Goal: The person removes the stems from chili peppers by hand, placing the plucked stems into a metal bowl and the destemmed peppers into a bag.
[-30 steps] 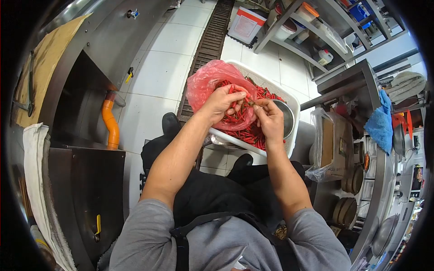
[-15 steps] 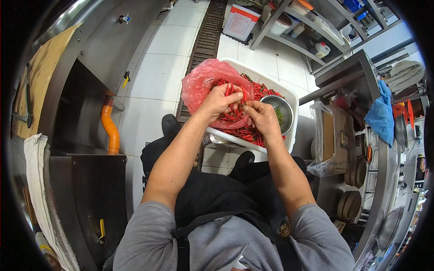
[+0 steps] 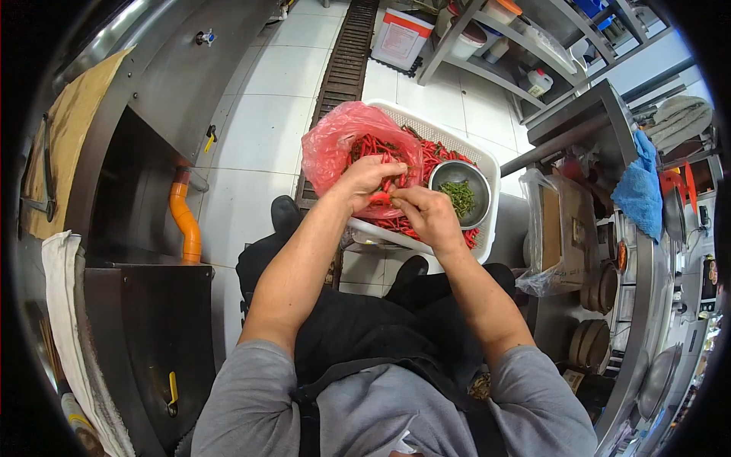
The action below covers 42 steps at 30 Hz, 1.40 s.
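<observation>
My left hand is closed around several red chilies, over the mouth of a pink plastic bag. Just right of it, my right hand pinches the green stem end of a chili. The bag, with more red chilies inside, rests in a white perforated basket. Loose red chilies lie in the basket around the bag. A metal bowl on the basket's right side holds green stems. My fingers partly hide the held chilies.
A floor drain grate runs beyond the basket. Steel cabinets with an orange pipe stand at left. To the right are a plastic-wrapped cardboard box and a blue cloth. A white-and-red container and shelving stand at the back.
My right hand has moved left and down, away from the bowl, uncovering more of the bowl and its green stems. My left hand stays over the bag, still holding chilies.
</observation>
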Each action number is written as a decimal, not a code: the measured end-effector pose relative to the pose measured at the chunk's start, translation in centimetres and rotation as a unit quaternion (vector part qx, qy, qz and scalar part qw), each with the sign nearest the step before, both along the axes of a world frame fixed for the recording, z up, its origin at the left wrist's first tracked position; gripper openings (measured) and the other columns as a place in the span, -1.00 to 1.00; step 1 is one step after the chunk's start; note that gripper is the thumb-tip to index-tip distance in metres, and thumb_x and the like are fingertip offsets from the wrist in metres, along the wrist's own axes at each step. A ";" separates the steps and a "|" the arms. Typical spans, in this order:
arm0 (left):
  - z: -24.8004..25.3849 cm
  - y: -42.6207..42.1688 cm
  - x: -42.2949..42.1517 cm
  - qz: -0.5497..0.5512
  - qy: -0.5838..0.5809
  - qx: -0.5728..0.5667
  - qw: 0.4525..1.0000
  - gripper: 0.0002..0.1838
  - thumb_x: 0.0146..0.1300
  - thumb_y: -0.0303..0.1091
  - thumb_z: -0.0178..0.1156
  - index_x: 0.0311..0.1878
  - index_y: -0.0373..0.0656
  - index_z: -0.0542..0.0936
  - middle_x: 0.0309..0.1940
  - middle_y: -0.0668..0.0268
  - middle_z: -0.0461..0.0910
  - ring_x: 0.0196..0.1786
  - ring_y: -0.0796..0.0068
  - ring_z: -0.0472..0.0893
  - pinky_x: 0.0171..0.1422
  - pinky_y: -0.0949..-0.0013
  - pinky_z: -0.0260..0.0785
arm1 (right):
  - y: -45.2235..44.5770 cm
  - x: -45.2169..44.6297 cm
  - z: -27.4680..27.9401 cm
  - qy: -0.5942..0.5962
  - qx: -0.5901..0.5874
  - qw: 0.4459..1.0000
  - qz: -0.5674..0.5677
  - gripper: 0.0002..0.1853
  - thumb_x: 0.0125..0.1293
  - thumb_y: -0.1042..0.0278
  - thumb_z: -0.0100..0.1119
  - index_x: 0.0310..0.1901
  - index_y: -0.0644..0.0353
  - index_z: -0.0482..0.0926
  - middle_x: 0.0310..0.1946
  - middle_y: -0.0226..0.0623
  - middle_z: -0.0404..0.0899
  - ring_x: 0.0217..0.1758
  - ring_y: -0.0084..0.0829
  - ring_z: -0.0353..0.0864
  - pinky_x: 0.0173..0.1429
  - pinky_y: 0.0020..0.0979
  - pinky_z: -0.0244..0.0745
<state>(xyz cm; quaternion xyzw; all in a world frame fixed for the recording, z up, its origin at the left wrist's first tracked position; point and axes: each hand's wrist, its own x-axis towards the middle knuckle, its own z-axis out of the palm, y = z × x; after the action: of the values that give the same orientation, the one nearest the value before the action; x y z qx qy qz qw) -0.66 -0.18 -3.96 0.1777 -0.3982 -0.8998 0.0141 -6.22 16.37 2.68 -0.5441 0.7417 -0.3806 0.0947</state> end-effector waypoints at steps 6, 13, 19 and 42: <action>2.5 -0.5 0.8 0.022 0.038 0.031 0.999 -0.87 0.16 -0.48 0.10 -0.21 -0.21 0.55 -0.45 0.31 0.58 -0.53 0.61 0.53 -0.68 0.60 0.13 | 0.9 -1.4 -1.0 -0.262 0.010 0.957 -0.126 -0.82 0.36 0.44 0.16 -0.19 0.40 0.65 -0.57 -0.37 0.60 -0.63 -0.69 0.41 -0.55 -0.54 0.29; 2.1 0.0 0.5 -0.017 0.035 -0.069 0.997 -0.84 0.32 -0.31 0.21 -0.13 -0.15 0.54 -0.41 0.37 0.58 -0.51 0.67 0.52 -0.63 0.64 0.15 | 1.1 -2.1 -2.2 -0.190 0.046 0.971 -0.140 -0.79 0.34 0.40 0.18 -0.18 0.42 0.65 -0.60 -0.31 0.60 -0.58 -0.62 0.48 -0.47 -0.48 0.38; 1.9 -0.2 0.6 -0.001 0.034 -0.075 0.997 -0.85 0.35 -0.27 0.23 -0.18 -0.13 0.54 -0.43 0.39 0.59 -0.53 0.70 0.51 -0.62 0.66 0.15 | 0.5 -1.5 -1.3 -0.155 0.033 0.979 -0.127 -0.83 0.30 0.44 0.22 -0.17 0.36 0.66 -0.50 -0.11 0.66 -0.49 -0.39 0.64 -0.36 -0.37 0.49; 2.1 -2.4 1.0 0.157 0.075 0.026 0.984 -0.93 0.24 -0.46 0.21 -0.23 -0.12 0.53 -0.40 0.37 0.60 -0.44 0.62 0.59 -0.60 0.64 0.24 | 1.3 -8.6 -0.1 0.211 0.056 0.967 -0.131 -0.86 0.22 0.46 0.23 -0.20 0.17 0.70 -0.20 -0.16 0.63 -0.18 -0.08 0.65 -0.05 -0.16 0.57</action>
<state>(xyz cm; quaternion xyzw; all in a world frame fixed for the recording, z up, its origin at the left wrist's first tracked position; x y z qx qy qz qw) 0.31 -2.59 -1.88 0.1700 -0.3399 -0.9072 0.1806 -14.81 17.72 2.61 -0.5045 0.8295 -0.2241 -0.0846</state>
